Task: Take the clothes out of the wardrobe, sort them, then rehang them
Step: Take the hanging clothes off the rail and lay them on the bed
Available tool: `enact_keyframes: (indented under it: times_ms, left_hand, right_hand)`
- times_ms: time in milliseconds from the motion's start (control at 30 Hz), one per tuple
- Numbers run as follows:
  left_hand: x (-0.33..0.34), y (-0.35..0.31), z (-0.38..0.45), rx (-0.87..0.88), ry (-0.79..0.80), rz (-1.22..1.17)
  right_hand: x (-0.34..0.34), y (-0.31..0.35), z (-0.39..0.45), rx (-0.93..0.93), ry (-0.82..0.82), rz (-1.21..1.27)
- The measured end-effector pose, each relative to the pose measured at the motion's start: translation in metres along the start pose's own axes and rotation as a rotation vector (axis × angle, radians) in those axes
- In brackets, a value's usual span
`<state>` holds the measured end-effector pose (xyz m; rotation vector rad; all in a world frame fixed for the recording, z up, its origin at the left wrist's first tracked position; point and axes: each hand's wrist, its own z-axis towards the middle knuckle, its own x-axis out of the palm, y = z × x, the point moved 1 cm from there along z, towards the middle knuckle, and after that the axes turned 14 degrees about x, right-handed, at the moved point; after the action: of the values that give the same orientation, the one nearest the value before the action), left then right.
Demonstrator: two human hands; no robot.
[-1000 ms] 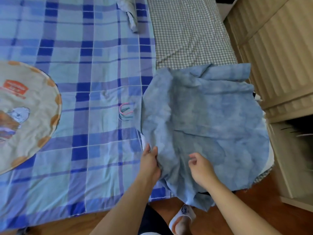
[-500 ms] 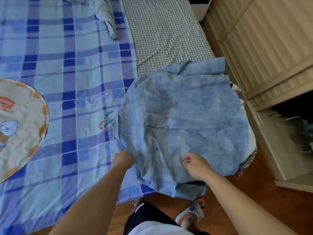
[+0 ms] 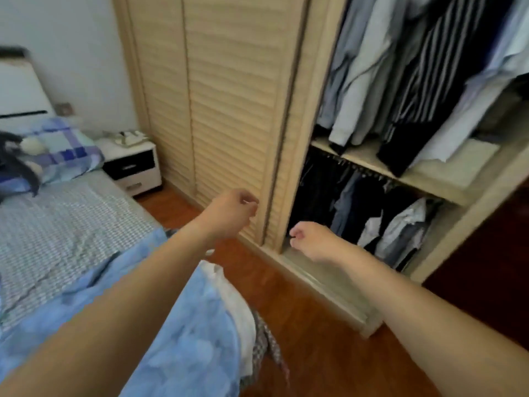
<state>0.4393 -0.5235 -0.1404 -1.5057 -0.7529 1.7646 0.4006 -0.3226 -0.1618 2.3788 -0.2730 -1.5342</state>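
The big tan wooden wardrobe (image 3: 234, 110) stands open, full of hanging clothes (image 3: 400, 81). A soft blue shirt (image 3: 189, 339) lies on the bed (image 3: 57, 224). Both hands, left (image 3: 229, 213) and right (image 3: 312, 242), are loosely curled and hold nothing.

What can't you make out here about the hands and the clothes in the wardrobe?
- Head view: motion blur hides whether the left hand and right hand pinch anything.
- Upper hanging clothes: tops and hangers cut off by the frame's top edge.
- Lower rail clothes: dark, blurred, garments indistinguishable.

Checked bed (image 3: 57, 224) with blue shirt (image 3: 186, 339) and pillow (image 3: 63, 150) on it.
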Motion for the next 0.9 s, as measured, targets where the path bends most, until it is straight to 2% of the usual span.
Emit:
enact_keyframes:
  times_ms: [167,300,434,567,734,900]
  left_hand:
    - [0.024,-0.206,0.134,0.406,0.014,0.117]
    - [0.027,-0.313,0.229,0.613,-0.037,0.4]
    - [0.038,-0.352,0.322,0.665,-0.038,0.651]
    - [0.039,-0.364,0.4,0.717,-0.057,0.768]
    - [0.016,-0.365,0.51,0.765,-0.154,0.75]
    - [-0.009,-0.405,0.607,0.821,-0.235,0.724]
  right_hand:
    - [-0.242,-0.079,-0.019,0.012,-0.496,0.016]
    - [-0.369,-0.105,-0.026,0.029,-0.752,-0.025]
    - [-0.434,-0.121,0.002,0.093,-0.85,-0.146]
    - [-0.491,-0.128,0.055,0.1,-0.961,-0.221]
    - [-0.572,-0.12,0.13,0.134,-1.108,-0.231]
    - [-0.659,-0.104,0.189,0.188,-1.264,-0.241]
